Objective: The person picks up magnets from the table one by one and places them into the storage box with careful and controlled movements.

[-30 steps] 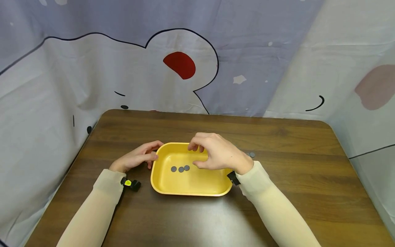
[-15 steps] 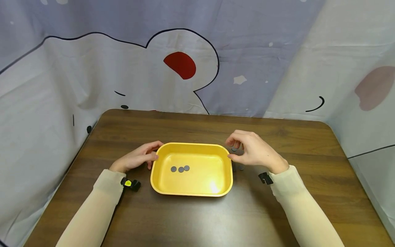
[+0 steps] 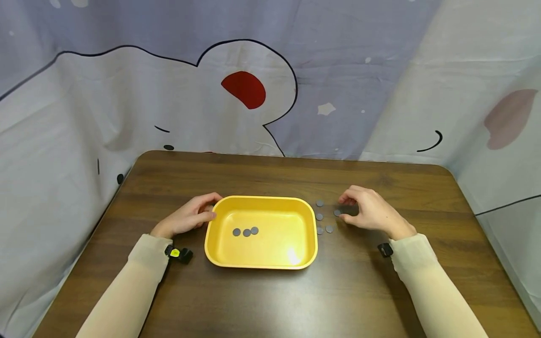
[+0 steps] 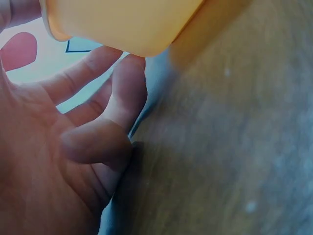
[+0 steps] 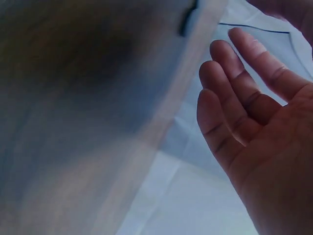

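A shallow yellow plastic tray [image 3: 260, 265] stands on the table, with three small grey discs [image 3: 247, 233] lying flat inside. At its left end, my left hand [image 3: 186, 218] holds the rim, thumb at the edge and other fingers against the outer wall, as the tray wall [image 4: 122, 22] in the left wrist view shows. To the right of the tray lie several more grey discs [image 3: 329, 229]. Over there my right hand [image 3: 372, 211] hovers with relaxed, slightly bent fingers [image 5: 227, 105]. Its thumb and fingertips are beside one grey disc [image 3: 337, 212], and nothing is held.
The brown wooden table [image 3: 270, 300] has rounded far corners. A printed curtain [image 3: 169, 103] hangs behind it and along both sides. Dark straps with small devices sit at both wrists.
My right hand has moved from above the tray to the right, uncovering the discs on the table. The left hand has stayed at the tray's left end.
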Demonstrator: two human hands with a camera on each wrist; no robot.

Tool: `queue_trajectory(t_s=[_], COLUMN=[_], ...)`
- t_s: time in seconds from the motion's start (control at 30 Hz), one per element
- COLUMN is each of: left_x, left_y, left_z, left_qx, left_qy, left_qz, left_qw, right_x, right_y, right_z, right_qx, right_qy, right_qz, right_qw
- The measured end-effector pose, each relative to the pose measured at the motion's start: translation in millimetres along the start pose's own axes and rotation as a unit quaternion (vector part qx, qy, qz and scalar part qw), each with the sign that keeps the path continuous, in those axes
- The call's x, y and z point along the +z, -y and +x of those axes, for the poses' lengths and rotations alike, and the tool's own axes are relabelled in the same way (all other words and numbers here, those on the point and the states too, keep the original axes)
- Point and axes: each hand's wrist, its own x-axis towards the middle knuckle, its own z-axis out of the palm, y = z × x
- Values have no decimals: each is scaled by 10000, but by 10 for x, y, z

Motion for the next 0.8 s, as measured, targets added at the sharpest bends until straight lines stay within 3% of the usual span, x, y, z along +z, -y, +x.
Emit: queue_trajectory(t_s=[0.23, 0.8], left_x=[-7, -11], left_y=[52, 40], left_z=[-10, 14], left_qx=[391, 235], left_qy=[-210, -52], left_qz=[61, -75], left_qw=[9990, 9997], right_x=[45, 124], right_y=[-90, -93], right_z=[-1, 22], right_qx=[124, 343], right_qy=[231, 381], right_qz=[-265, -351], right_qw=[9993, 9981])
